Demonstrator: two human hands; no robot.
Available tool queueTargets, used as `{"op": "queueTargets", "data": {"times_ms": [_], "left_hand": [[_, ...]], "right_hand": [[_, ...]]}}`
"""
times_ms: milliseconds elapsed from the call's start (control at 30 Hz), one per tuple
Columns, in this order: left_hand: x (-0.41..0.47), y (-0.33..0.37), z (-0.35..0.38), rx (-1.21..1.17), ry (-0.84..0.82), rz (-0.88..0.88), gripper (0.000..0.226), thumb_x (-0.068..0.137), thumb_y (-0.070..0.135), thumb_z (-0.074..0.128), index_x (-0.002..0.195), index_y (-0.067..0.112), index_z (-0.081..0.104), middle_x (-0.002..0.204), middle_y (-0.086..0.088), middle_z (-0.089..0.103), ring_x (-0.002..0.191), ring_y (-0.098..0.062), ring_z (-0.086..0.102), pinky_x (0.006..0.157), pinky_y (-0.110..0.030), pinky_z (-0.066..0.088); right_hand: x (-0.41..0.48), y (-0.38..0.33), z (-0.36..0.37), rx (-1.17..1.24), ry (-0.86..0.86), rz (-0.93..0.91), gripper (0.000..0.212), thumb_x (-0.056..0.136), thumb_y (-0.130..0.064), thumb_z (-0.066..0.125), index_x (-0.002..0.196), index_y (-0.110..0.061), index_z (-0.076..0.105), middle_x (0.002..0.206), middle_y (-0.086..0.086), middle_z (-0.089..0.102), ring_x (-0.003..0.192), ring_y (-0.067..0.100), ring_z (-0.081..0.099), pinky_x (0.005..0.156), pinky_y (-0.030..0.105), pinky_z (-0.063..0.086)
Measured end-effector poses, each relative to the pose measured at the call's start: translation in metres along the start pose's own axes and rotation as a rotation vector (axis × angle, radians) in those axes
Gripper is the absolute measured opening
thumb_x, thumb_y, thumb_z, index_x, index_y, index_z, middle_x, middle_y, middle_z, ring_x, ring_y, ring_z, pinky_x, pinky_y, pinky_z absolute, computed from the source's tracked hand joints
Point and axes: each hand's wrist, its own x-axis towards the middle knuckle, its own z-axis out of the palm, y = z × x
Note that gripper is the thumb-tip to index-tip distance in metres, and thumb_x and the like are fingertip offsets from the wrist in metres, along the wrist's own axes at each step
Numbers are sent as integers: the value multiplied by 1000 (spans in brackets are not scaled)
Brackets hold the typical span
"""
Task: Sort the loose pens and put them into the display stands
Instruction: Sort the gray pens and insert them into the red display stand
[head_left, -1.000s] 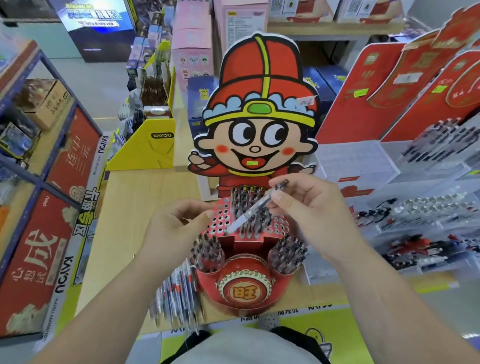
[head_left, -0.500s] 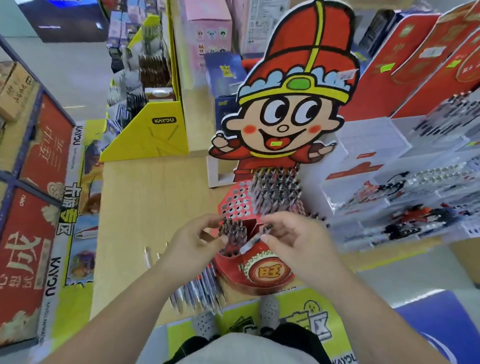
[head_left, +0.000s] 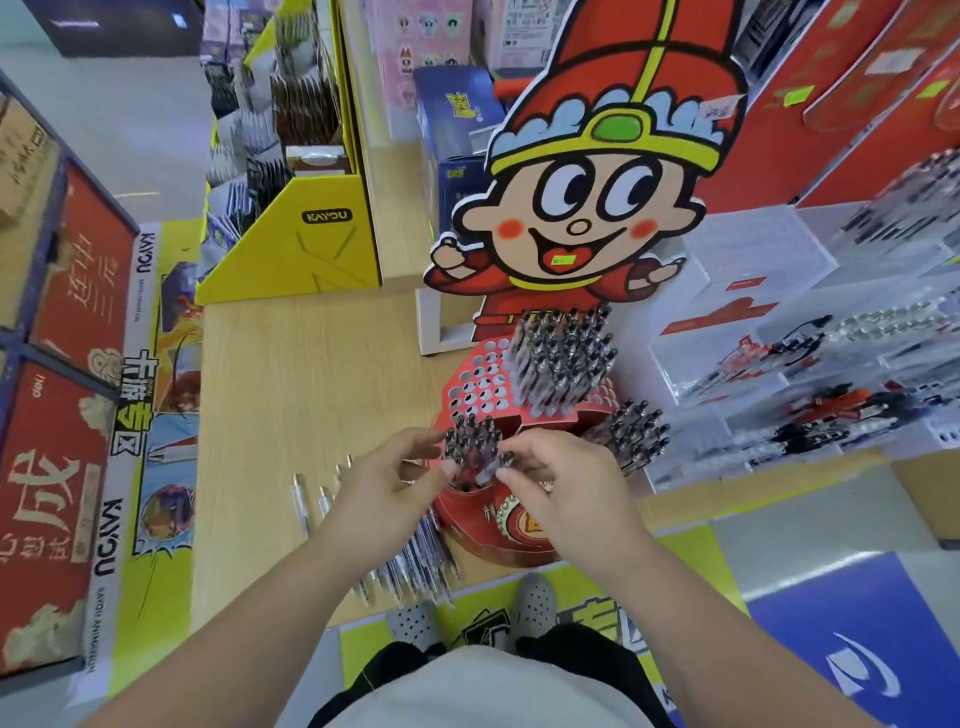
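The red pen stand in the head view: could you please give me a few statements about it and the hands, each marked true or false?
1. Both hands are at the front left cup of the red pen stand. True: the left hand and right hand meet at that pen cluster.
2. Every hole in the stand's upper tier is filled. False: its left side shows many bare holes.
3. Loose pens lie on the wooden table beside the stand. True.
4. The cartoon cutout wears a blue hat. False: the hat is red with a yellow band.
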Motion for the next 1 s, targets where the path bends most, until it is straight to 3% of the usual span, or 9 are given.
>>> {"op": "queueTargets", "data": {"times_ms": [133,300,533,733,867,1000], "left_hand": [[-3,2,5,-60,18,-16,24,98,36,62,121,33,63,110,17,70,94,7,66,72,-6,46],[-1,6,7,-85,28,-25,17,97,35,64,114,37,61,97,16,71,85,5,68,75,-19,49],[0,8,8,-81,26,-29,20,96,35,64,116,35,61,97,16,71,84,6,67,73,-18,49],[-3,8,8,-91,17,-27,21,97,34,63,118,33,61,101,10,71,83,5,67,64,-5,46],[-2,6,9,-96,16,-34,24,96,36,64,120,33,61,101,9,72,85,3,68,67,-9,48],[-2,4,10,-107,21,-42,26,95,37,65,120,32,61,99,9,74,87,-1,70,74,-19,51]], "right_hand": [[3,1,4,17,27,-13,25,87,-17,76,112,-20,74,96,-14,68,87,0,66,83,23,56],[6,-3,6,-32,14,-35,24,87,-17,76,111,-19,75,98,-9,69,87,4,65,84,31,57],[9,-2,-1,-119,-49,-63,21,88,-17,75,110,-18,75,98,-6,68,83,7,64,83,31,56],[6,5,7,-101,-51,-55,24,85,-15,78,109,-17,76,96,-7,68,80,5,64,81,28,57],[5,7,17,-112,-70,-17,25,85,-16,78,110,-20,76,94,-14,61,78,0,59,80,21,54],[5,3,24,-119,-55,-15,24,85,-16,77,108,-20,76,93,-8,65,77,6,61,77,26,55]]}}
